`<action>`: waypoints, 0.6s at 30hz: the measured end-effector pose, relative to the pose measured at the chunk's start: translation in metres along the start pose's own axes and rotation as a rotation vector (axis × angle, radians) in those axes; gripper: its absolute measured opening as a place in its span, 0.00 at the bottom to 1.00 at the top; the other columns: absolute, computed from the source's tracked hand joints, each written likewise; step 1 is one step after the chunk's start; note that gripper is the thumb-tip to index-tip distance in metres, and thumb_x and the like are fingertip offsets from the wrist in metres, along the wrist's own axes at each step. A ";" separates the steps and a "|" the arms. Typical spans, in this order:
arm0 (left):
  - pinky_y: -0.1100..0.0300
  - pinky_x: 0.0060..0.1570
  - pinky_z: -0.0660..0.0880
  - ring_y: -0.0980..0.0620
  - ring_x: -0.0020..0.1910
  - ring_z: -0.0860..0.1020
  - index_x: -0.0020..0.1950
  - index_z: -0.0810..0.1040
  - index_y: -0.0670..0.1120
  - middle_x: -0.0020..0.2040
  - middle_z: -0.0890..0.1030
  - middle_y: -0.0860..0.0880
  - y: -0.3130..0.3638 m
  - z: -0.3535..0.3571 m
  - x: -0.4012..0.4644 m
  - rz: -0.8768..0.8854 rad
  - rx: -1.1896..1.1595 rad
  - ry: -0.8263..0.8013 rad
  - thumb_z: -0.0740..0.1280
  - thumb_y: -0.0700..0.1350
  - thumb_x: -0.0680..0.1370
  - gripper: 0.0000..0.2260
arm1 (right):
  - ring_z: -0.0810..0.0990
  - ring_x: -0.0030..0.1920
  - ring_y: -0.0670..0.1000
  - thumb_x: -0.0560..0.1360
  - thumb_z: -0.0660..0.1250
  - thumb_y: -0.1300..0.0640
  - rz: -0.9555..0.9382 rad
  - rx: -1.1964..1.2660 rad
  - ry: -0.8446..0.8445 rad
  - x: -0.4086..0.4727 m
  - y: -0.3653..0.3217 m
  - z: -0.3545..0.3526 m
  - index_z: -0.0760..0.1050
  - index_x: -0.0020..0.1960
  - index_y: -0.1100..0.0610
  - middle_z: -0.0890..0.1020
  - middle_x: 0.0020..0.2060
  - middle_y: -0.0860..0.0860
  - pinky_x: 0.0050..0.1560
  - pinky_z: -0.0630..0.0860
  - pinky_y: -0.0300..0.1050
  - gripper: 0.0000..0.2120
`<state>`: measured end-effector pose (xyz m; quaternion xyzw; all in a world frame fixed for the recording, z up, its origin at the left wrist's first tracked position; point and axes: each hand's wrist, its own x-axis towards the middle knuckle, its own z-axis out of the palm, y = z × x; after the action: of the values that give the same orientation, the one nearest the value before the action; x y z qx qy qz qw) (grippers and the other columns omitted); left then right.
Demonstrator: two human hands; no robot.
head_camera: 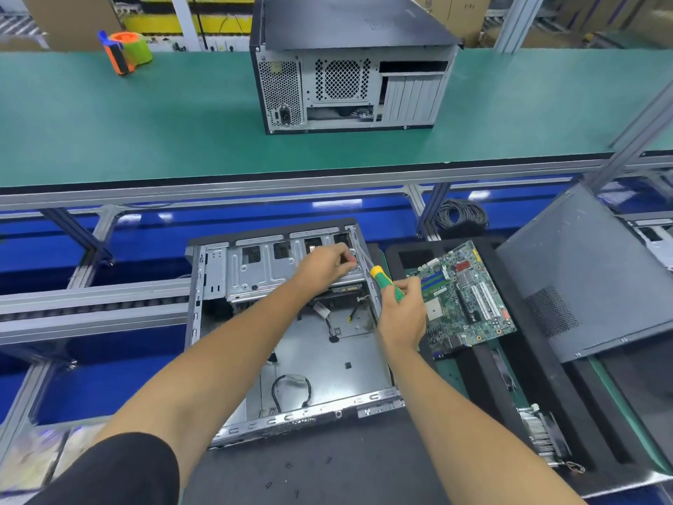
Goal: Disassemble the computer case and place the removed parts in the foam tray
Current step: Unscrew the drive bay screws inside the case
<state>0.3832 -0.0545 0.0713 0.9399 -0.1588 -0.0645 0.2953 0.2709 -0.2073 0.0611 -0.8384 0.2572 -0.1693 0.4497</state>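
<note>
Loose dark screws (pixel 287 465) are lying nearest, while beyond them the right hand (pixel 400 315) is gripping a green-and-yellow screwdriver (pixel 386 282) and the left hand (pixel 324 264) is pinching at the drive cage (pixel 276 267) inside the open grey metal computer case (pixel 327 359), the green motherboard (pixel 462 297) already sitting in the black foam tray (pixel 510 377) to the right.

It was a factory assembly or teardown line for computers. A long green-matted counter (pixel 145 114) ran across the room on aluminium extrusion framing (pixel 255 191), with blue conveyor lanes (pixel 153 227) below it. One closed computer tower (pixel 349 67) stood on the mat, an opened computer case (pixel 291 333) lay at the workstation, and a bare motherboard (pixel 462 297) rested in a black foam tray (pixel 491 369). Cardboard boxes (pixel 69 16) were stacked behind, near a tape dispenser (pixel 125 51).
</note>
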 end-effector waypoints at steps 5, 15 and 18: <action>0.59 0.40 0.71 0.53 0.46 0.80 0.54 0.79 0.52 0.42 0.77 0.58 0.009 -0.002 0.005 0.053 0.158 -0.083 0.68 0.54 0.81 0.07 | 0.75 0.34 0.49 0.77 0.62 0.53 -0.011 -0.012 0.001 0.000 0.001 0.001 0.66 0.43 0.48 0.77 0.34 0.47 0.30 0.62 0.44 0.05; 0.51 0.53 0.80 0.49 0.50 0.80 0.51 0.83 0.51 0.49 0.83 0.52 0.036 -0.017 0.017 0.021 0.397 -0.188 0.67 0.48 0.79 0.05 | 0.76 0.34 0.49 0.78 0.62 0.53 -0.010 -0.012 -0.001 0.000 0.002 0.001 0.66 0.44 0.47 0.77 0.35 0.47 0.30 0.63 0.43 0.07; 0.54 0.42 0.79 0.47 0.41 0.79 0.41 0.81 0.48 0.40 0.80 0.50 0.043 -0.012 0.016 -0.063 0.402 -0.182 0.68 0.45 0.77 0.06 | 0.76 0.34 0.48 0.77 0.62 0.53 -0.003 -0.019 0.003 0.000 0.001 0.001 0.66 0.44 0.47 0.77 0.34 0.47 0.30 0.63 0.43 0.06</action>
<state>0.3900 -0.0871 0.1059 0.9747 -0.1650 -0.1253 0.0845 0.2715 -0.2075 0.0592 -0.8429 0.2581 -0.1685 0.4410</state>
